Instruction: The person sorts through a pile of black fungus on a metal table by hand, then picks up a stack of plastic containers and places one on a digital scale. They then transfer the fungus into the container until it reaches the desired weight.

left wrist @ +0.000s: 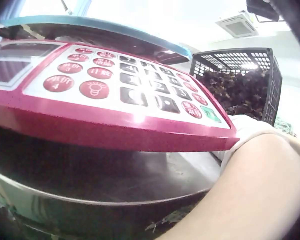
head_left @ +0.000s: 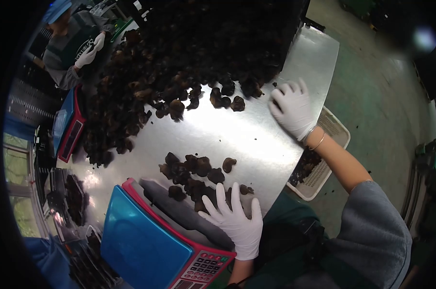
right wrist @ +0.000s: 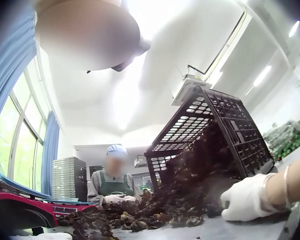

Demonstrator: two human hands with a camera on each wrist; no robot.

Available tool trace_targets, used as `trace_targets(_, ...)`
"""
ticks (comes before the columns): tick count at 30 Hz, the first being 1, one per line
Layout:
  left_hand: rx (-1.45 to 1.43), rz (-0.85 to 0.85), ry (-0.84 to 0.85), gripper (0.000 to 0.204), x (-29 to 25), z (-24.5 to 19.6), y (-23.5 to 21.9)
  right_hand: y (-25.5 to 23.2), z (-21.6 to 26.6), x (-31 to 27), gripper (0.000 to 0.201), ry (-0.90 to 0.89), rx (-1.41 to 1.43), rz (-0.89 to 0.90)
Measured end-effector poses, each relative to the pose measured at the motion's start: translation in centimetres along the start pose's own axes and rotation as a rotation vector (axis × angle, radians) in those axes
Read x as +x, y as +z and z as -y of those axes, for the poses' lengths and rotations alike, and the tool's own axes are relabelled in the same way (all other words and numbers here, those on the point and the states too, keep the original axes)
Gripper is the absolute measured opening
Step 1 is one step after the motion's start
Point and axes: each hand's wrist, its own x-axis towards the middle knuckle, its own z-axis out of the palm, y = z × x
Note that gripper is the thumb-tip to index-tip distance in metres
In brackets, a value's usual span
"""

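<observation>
Dark brown, lobed pieces that look like wood ear mushrooms spread in a big heap [head_left: 131, 91] over the metal table [head_left: 237, 132]. A smaller group [head_left: 198, 166] lies apart from it, in front of the scale. My left hand [head_left: 237, 224], in a white glove, has its fingers spread and straight over the near edge of this group, beside the scale's corner. My right hand [head_left: 292, 111], also gloved, is at the table's right side near the heap, fingers loosely bent with nothing visible in them. In the right wrist view, the hand [right wrist: 245, 197] is low beside the heap and crate.
A blue-topped red scale [head_left: 145, 241] stands at the near left, with a second scale [head_left: 68, 125] farther back. The heap spills from a tilted black crate [right wrist: 250, 135]. Below the right edge sits a white basket [head_left: 343, 132]. Another gloved person [head_left: 66, 48] is across the table.
</observation>
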Motion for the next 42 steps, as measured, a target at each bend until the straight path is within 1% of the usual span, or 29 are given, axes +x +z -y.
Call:
trace_targets(3,-0.012,-0.006,0.009,0.06,-0.2,0.1,0.1,1.4,-3.6,0.4,0.018,-0.119,0.032,-0.208)
trace_targets(6,-0.007,-0.011,0.022,0.059,-0.2,0.1,0.2,1.4,-4.7,0.8,0.02,-0.079,0.325,0.002)
trace_targets(7,-0.007,-0.015,0.027,0.059,-0.2,0.2,0.2,1.7,-4.9,0.9,0.019,-0.123,0.352,-0.04)
trace_targets(10,-0.009,-0.017,0.027,0.058,-0.1,0.1,0.1,1.2,-4.9,1.1,0.018,-0.073,0.398,0.051)
trace_targets(13,-0.019,-0.023,0.021,0.056,-0.2,0.2,0.2,1.9,-5.1,0.6,0.018,-0.034,0.311,-0.043)
trace_targets(16,-0.018,-0.021,0.018,0.055,-0.2,0.2,0.1,1.3,-6.6,-0.5,0.018,0.133,0.205,-0.104)
trace_targets(17,-0.018,-0.018,0.014,0.054,-0.2,0.2,0.1,1.2,-7.6,-1.3,0.018,0.231,0.156,-0.15)
trace_targets(20,-0.024,-0.009,0.011,0.053,-0.1,0.2,-0.2,2.4,-12.9,-4.9,0.018,0.471,0.049,-0.296)
trace_targets(22,-0.028,-0.009,0.025,0.052,-0.2,0.2,-0.2,4.2,-16.6,-8.4,0.022,0.634,0.019,-0.234)
trace_targets(24,-0.03,-0.01,0.036,0.052,-0.1,0.2,-0.3,5.1,-18.6,-11.8,0.025,0.585,-0.172,-0.322)
trace_targets(25,-0.033,-0.02,0.032,0.053,0.2,0.1,-0.1,4.6,-18.1,-11.7,0.027,0.553,-0.262,-0.366)
trace_targets(26,-0.029,-0.017,0.029,0.053,0.3,0.1,-0.1,4.2,-17.6,-11.8,0.028,0.493,-0.02,-0.385)
trace_targets(28,-0.009,0.013,0.023,0.054,-0.2,0.2,-0.3,-1.7,-10.0,-8.8,0.029,0.393,0.461,-0.398)
trace_targets(30,0.003,0.009,0.016,0.054,0.1,-0.1,-0.2,-4.6,-2.9,-6.7,0.028,0.411,0.793,-0.147)
trace_targets(31,0.005,0.006,0.015,0.054,0.2,-0.1,-0.1,-5.7,0.2,-6.0,0.032,0.501,1.077,0.164)
trace_targets(33,0.011,0.001,0.008,0.054,0.0,0.0,0.1,-4.3,5.0,-4.5,0.051,0.17,1.443,0.467)
trace_targets(34,0.015,0.0,0.007,0.054,0.0,0.0,0.1,-4.6,7.4,-3.6,0.057,0.052,1.42,0.528)
trace_targets(35,0.019,-0.001,0.006,0.054,-0.1,0.1,0.1,-2.9,9.1,-3.6,0.06,-0.078,1.325,0.57)
trace_targets(36,0.021,-0.003,0.004,0.054,0.0,0.1,0.2,-3.3,10.6,-3.0,0.061,-0.232,1.22,0.503)
trace_targets(38,0.031,-0.016,0.014,0.052,0.0,0.2,0.3,-1.0,12.4,-2.7,0.066,-0.434,0.89,0.444)
trace_targets(41,-0.007,-0.01,0.006,0.052,-0.1,0.2,0.1,-2.6,10.2,-3.1,0.065,-0.252,0.657,0.409)
trace_targets(42,-0.031,-0.008,0.0,0.052,0.0,0.1,0.1,-2.8,8.8,-3.7,0.067,-0.128,0.534,0.397)
